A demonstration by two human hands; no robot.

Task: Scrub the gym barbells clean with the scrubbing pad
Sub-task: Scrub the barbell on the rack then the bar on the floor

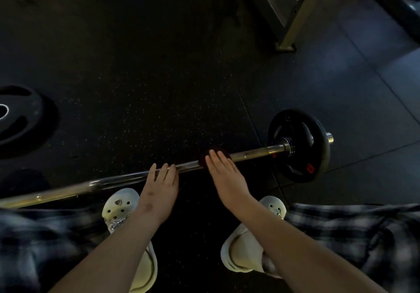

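Barbell (127, 178) crosswise on dark speckled rubber floor (136, 83)
Lying just ahead of two pale clogs (118, 204), black weight plate (300, 145) on its right end. Dark red scrubbing pad (202, 159) pressed onto the chrome shaft under the flat, straight-fingered right hand (223, 174); left hand (161, 183) beside it, fingers laid loosely over the shaft. Loose plate (18, 120) flat at far left.

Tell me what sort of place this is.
Most likely a gym's weights area: a barbell loaded with a plate lies on speckled rubber floor, a loose plate lies at the left, and a metal frame stands behind.
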